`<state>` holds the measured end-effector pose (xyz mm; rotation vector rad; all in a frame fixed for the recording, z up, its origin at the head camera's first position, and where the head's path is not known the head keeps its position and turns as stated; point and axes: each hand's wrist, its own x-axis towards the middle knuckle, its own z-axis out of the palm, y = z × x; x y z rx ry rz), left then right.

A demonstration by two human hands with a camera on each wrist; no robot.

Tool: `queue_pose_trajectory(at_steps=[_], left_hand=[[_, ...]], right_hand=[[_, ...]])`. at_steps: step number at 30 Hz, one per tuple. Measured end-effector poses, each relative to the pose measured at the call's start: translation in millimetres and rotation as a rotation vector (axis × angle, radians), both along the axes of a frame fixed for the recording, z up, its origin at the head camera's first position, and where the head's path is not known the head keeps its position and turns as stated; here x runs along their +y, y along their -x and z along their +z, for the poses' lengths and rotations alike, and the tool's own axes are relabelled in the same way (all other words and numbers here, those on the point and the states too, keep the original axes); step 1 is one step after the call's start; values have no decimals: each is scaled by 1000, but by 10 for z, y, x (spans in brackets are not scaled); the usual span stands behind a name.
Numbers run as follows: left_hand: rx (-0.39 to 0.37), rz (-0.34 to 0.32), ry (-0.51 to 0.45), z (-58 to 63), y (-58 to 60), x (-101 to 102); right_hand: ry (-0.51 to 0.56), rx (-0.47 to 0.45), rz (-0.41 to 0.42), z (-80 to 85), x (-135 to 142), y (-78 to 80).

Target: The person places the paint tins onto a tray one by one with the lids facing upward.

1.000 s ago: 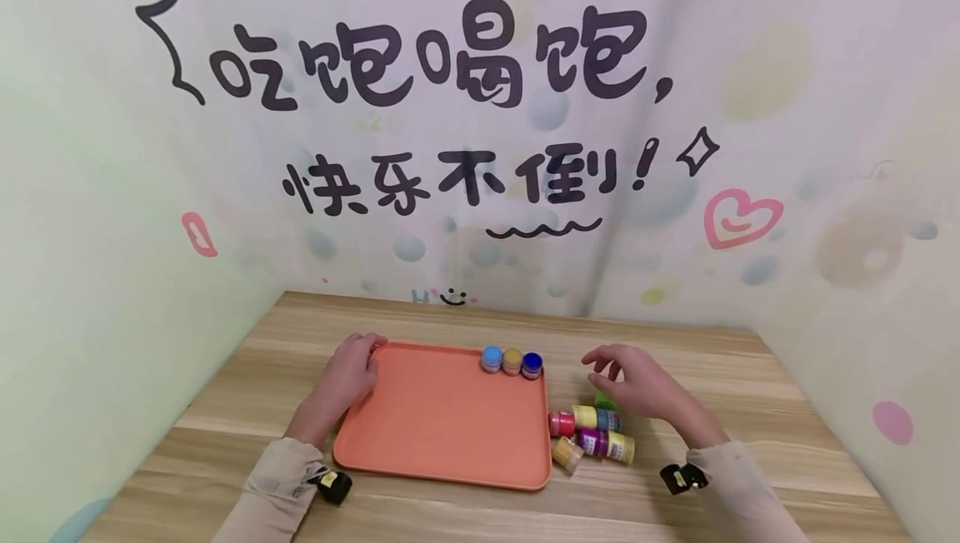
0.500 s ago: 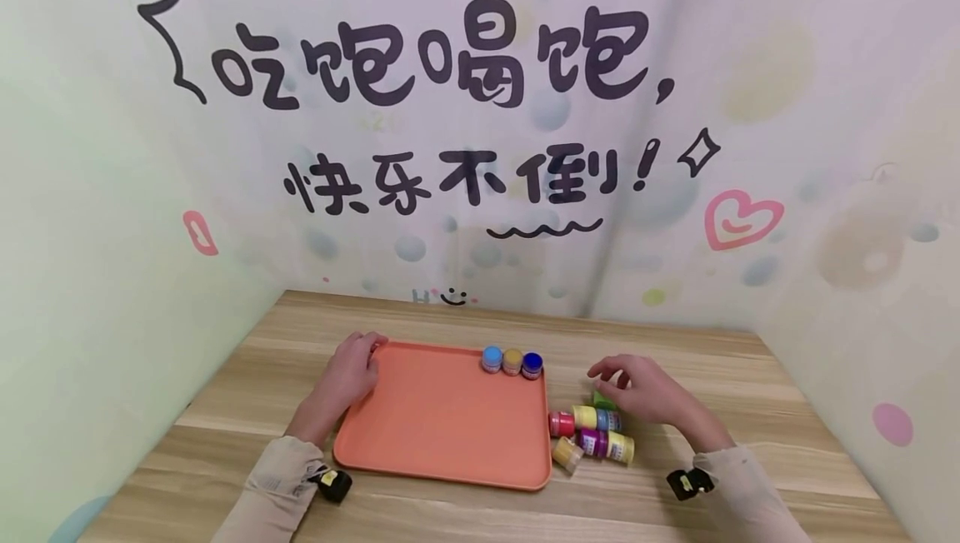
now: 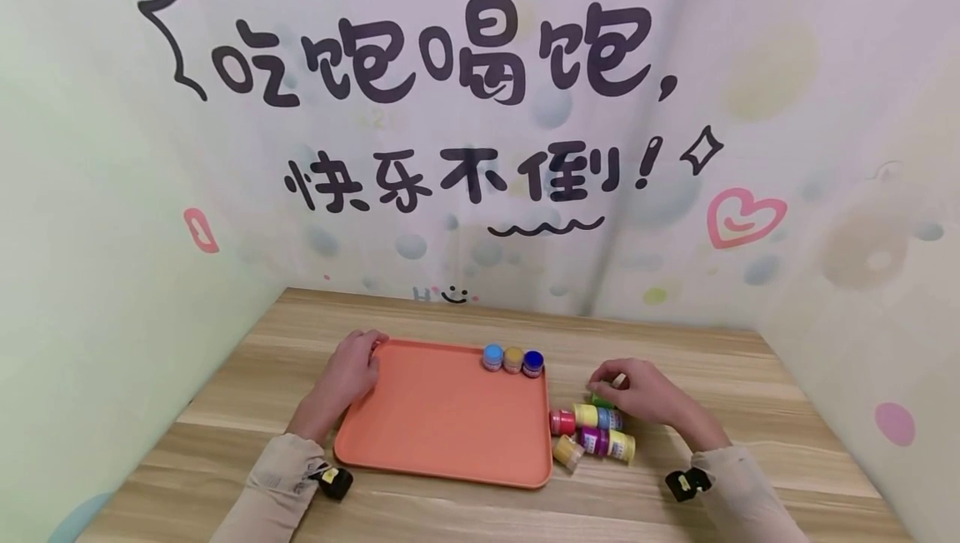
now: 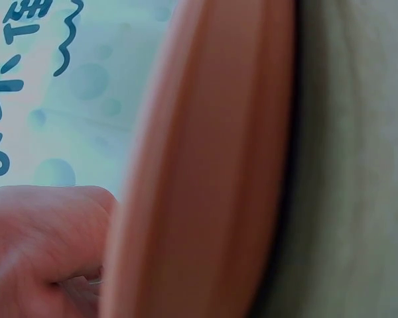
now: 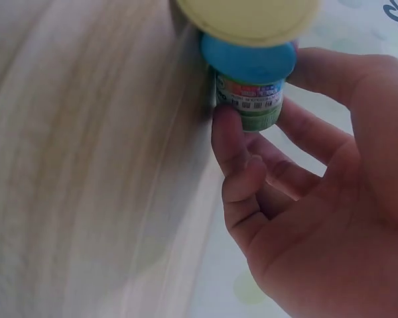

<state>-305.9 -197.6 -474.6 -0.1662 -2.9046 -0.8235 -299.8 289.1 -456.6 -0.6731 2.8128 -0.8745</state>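
Observation:
My left hand [image 3: 351, 372] grips the left rim of an orange tray [image 3: 442, 422] near its far corner; the left wrist view shows the tray's side wall [image 4: 212, 159] close up. To the right of the tray, my right hand [image 3: 639, 393] reaches down with its fingers curled around a small green paint jar [image 3: 602, 401]. In the right wrist view, the jar's label and green end [image 5: 260, 120] show between thumb and fingers, partly hidden by a blue lid [image 5: 249, 59] and a yellow lid [image 5: 249, 16] nearer the camera.
Light blue [image 3: 492, 357], ochre [image 3: 513, 360] and dark blue [image 3: 533, 363] jars stand in a row in the tray's far right corner. Beside the tray lie red [image 3: 562, 421], pale yellow [image 3: 586, 416], blue [image 3: 610, 419], purple [image 3: 595, 442], yellow [image 3: 621, 446] and ochre [image 3: 567, 453] jars.
My right hand has come down from above the jars onto the green one and now holds it. The left hand and tray stay where they were.

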Motion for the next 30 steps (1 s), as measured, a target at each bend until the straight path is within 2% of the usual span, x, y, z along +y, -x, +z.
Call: queue_pose_trajectory(at_steps=[9,18,30], left_hand=[[-3,-3,-5,-3,-2,-4],[-9,1,-14,20,-13,3],[-14,2,-9,17,-16,6]], right_hand=[[36,26,-16,-22,5,-7],[0,107,-22,-41,-15,9],[-21,28,-39,-35,-60,-32]])
